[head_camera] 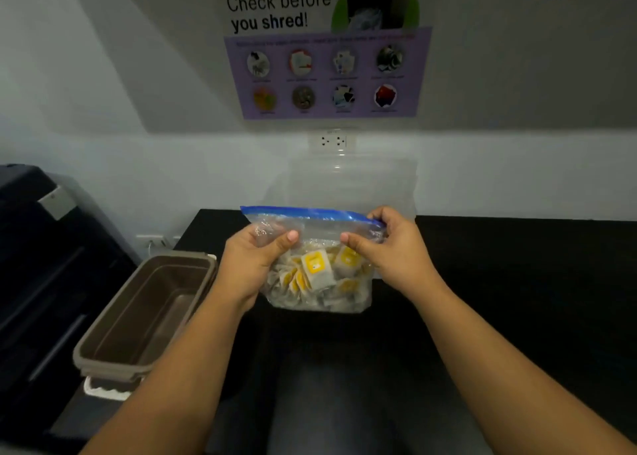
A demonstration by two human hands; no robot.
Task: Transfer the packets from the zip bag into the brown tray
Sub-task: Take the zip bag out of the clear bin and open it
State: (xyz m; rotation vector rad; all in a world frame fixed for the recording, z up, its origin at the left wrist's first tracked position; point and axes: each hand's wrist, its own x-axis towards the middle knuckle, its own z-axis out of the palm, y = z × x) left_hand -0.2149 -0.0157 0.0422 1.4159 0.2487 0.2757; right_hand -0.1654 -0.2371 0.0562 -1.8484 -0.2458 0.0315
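While a dark machine [41, 265] fills the far left, the brown tray [131, 309] sits just beside it, open side up, with a white scalloped edge [103, 391] showing under its near corner. To its right, a person's left hand [255, 261] grips the upper left of the zip bag [320, 227], fingers curled behind the plastic and thumb pressed across the front. The clear bag is held upright between the two hands, well apart from the tray, its blue zip strip on top. The packets [317, 272], white with yellow labels, are heaped in its lower half. Behind the bag stands a clear plastic container [351, 182], with a wall outlet [331, 140] and a "Check before you shred!" poster [327, 71] above it. The right hand [393, 247] pinches the bag's upper right corner at the zip strip between its thumb and curled fingers. A black counter [517, 282] stretches away to the right.
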